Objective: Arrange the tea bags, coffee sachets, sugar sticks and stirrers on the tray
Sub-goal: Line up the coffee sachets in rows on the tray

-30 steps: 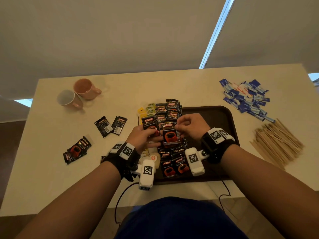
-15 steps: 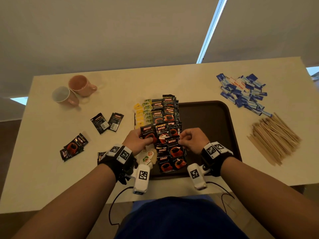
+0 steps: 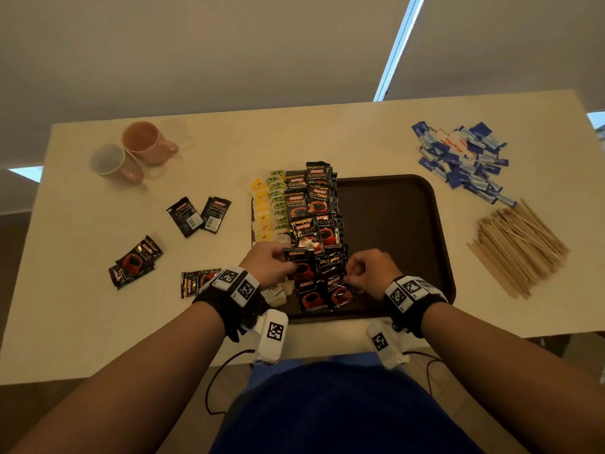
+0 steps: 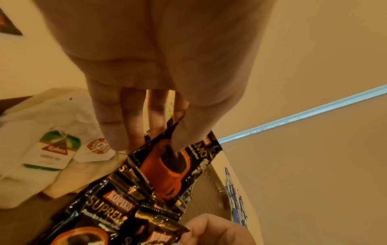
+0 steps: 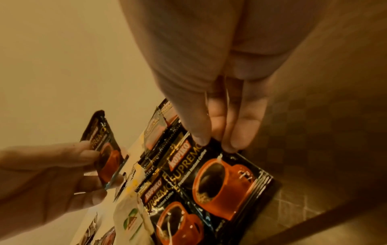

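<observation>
Pinching one coffee sachet [image 4: 167, 172] in your left hand [image 3: 268, 263], right hand [image 3: 366, 270] fingers [image 5: 240, 132] nipping the tray's [image 3: 425, 198] sachet row [image 3: 324, 290]: a nudge could scatter it.

The black coffee sachets [image 3: 317, 188] stacked at the tray's left side, middle of the frame, read "KOPIKO" in a red band with "SUPREMO" in gold beneath; the same words show on the sachets [image 5: 211, 174] in the right wrist view. A white packet [image 3: 453, 146] in the blue pile at the upper right carries red lettering too small to read surely. The tea bag tags [image 4: 55, 150] bear a red and green logo, illegible.
</observation>
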### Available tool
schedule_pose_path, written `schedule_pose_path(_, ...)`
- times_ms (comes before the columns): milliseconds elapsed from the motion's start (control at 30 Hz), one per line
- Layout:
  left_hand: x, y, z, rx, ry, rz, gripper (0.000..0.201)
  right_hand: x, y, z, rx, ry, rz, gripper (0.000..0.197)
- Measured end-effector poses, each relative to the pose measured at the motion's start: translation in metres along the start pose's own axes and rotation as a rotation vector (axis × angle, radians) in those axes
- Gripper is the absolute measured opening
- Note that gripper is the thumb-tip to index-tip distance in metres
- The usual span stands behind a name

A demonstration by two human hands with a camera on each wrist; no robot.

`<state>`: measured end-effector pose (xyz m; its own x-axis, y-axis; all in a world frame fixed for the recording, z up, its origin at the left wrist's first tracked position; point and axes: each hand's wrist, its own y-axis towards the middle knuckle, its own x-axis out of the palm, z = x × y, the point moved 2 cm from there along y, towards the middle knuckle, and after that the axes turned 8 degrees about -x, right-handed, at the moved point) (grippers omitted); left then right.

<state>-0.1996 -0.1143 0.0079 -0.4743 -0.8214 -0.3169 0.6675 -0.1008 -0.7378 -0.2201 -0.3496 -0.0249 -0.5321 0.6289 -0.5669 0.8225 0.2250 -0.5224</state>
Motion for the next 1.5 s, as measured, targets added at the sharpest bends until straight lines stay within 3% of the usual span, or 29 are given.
schedule_pose_path(233, 0.01, -0.002, -0.008, 0.004, 0.179, -0.05, 0.021, 0.004, -0.004, 0.006, 0.043, -0.075, -0.078, 0.013)
schedule_pose_path(433, 0.031, -0.002, -0.022, -0.054, 0.283, 0.05, 0.034, 0.01, -0.005, 0.009, 0.051, -0.119, -0.083, 0.014)
schedule_pose_path(967, 0.05, -0.001, -0.036, -0.073, 0.589, 0.187, 0.036, 0.027, 0.0, 0.01, 0.089, -0.176, -0.097, 0.032)
schedule_pose_path(1167, 0.048, 0.001, -0.039, -0.13, 0.611, 0.189, 0.041, 0.029, -0.001, 0.007, 0.103, -0.19, -0.12, 0.037)
schedule_pose_path(1300, 0.053, -0.001, -0.041, -0.065, 0.616, 0.185, 0.047, 0.034, -0.001, 0.008, 0.097, -0.214, -0.103, 0.033)
schedule_pose_path(1500, 0.056, -0.001, -0.029, -0.025, 0.605, 0.2, 0.027, 0.034, 0.005, 0.01, 0.111, -0.218, -0.047, 0.032)
